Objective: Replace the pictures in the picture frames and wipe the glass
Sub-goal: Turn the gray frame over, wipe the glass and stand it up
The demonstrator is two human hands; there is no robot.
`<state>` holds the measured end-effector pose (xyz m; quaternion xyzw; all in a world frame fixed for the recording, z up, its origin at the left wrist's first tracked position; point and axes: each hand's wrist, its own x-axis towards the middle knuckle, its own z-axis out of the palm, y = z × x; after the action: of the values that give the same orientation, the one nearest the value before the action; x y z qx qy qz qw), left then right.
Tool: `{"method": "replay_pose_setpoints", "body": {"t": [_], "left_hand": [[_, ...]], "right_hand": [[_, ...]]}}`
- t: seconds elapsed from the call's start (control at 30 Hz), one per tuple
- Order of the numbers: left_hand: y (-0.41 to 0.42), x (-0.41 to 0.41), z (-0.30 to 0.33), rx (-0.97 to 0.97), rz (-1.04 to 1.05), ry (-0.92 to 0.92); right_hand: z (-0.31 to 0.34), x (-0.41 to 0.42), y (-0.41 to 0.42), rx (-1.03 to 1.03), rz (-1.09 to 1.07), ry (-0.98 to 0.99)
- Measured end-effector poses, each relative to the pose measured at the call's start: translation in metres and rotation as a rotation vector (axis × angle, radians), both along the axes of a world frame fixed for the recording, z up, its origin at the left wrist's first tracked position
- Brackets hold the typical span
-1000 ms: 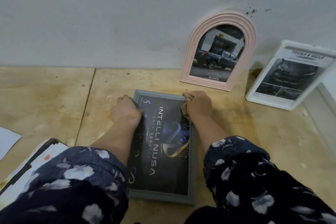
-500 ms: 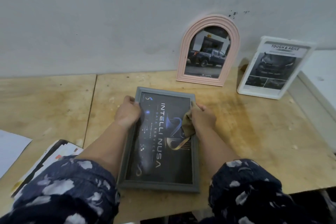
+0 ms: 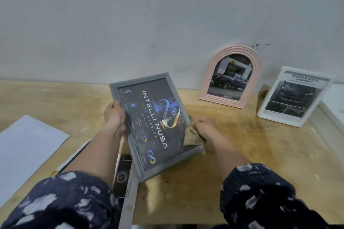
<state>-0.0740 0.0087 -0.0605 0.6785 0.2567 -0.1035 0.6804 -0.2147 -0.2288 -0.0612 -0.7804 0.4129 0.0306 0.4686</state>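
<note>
Above the plywood bench (image 3: 242,154), the left hand (image 3: 114,117) grips a tilted grey rectangular frame (image 3: 149,124); the right hand (image 3: 206,128) pinches a crumpled brown cloth (image 3: 192,136) against its edge.

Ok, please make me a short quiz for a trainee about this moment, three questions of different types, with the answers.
1. True or false: the grey frame lies flat on the table.
2. Which hand holds the brown cloth? A) left hand B) right hand
3. Fill in: the pink arched frame leans against the ____.

Key: 1. False, both hands hold it tilted. 2. B. 3. wall.
</note>
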Motion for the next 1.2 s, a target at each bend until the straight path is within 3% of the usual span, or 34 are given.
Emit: {"method": "replay_pose_setpoints", "body": {"t": [0.23, 0.4, 0.47, 0.67, 0.83, 0.97, 1.1, 1.2], "left_hand": [[0.034, -0.009, 0.059, -0.042, 0.310, -0.192], [0.046, -0.016, 0.075, -0.324, 0.344, -0.195], [0.049, -0.022, 0.081, -0.454, 0.307, -0.189], [0.061, -0.018, 0.094, -0.434, 0.152, -0.122], [0.080, 0.015, 0.100, -0.294, 0.151, -0.076], [0.066, 0.028, 0.104, -0.045, -0.154, -0.030], [0.037, 0.043, 0.107, 0.068, -0.246, -0.080], [0.022, 0.053, 0.099, 0.079, -0.267, -0.074]], "right_hand": [[0.029, 0.012, 0.036, 0.199, -0.252, -0.162], [0.053, 0.030, 0.059, 0.833, -0.260, -0.367], [0.063, 0.041, 0.066, 0.925, -0.213, -0.495], [0.080, 0.059, 0.044, 0.756, -0.119, -0.646], [0.083, 0.073, 0.021, 0.667, -0.115, -0.646], [0.074, 0.094, 0.008, 0.451, -0.056, -0.611], [0.068, 0.118, 0.003, 0.293, -0.023, -0.588], [0.060, 0.134, -0.003, 0.298, -0.059, -0.599]]}}
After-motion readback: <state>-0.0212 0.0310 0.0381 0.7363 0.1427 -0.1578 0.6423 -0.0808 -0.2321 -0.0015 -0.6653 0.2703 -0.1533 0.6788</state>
